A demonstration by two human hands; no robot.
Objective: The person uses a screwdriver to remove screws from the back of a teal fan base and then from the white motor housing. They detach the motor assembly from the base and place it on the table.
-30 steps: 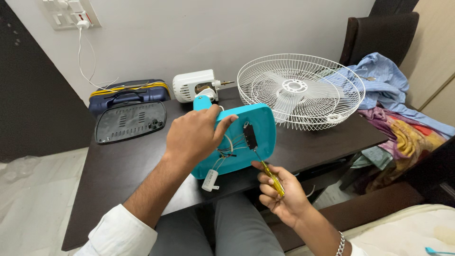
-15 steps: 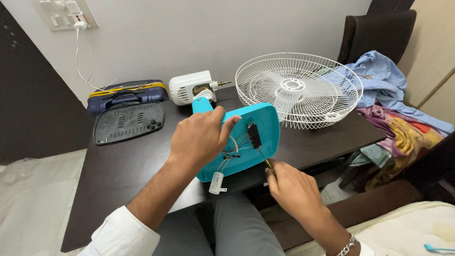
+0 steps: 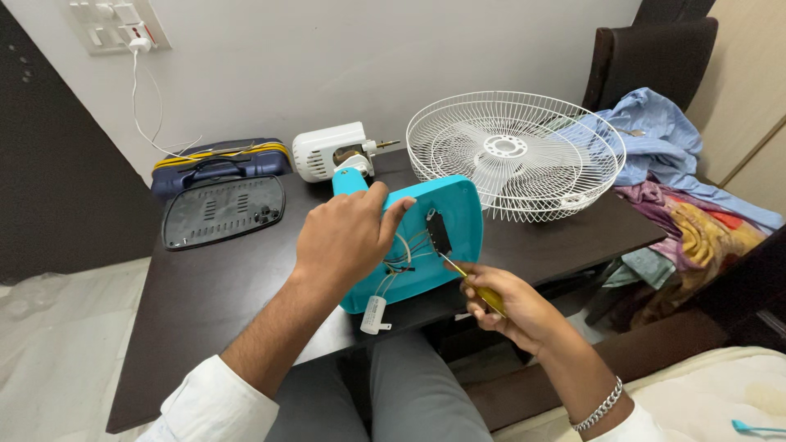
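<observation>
My left hand [image 3: 348, 237] grips the upper left edge of a turquoise fan base [image 3: 446, 221] tilted up over the table edge, its open underside facing me. Coloured wires [image 3: 401, 262] and a black part [image 3: 438, 231] show inside, and a small white capacitor [image 3: 373, 315] dangles below on its leads. My right hand [image 3: 512, 307] holds a yellow-handled screwdriver [image 3: 483, 293] with its tip against the inside of the base, just below the black part.
On the dark table [image 3: 205, 303] stand a white fan motor [image 3: 332, 151], a white wire fan guard [image 3: 516, 151], a dark grey cover plate [image 3: 223, 210] and a blue and yellow tool case [image 3: 217, 160]. Clothes [image 3: 679, 180] are heaped at the right beside a dark chair [image 3: 655, 57].
My right hand rose from below the base and brought the screwdriver tip up to the inside of it. My left hand kept its grip on the base.
</observation>
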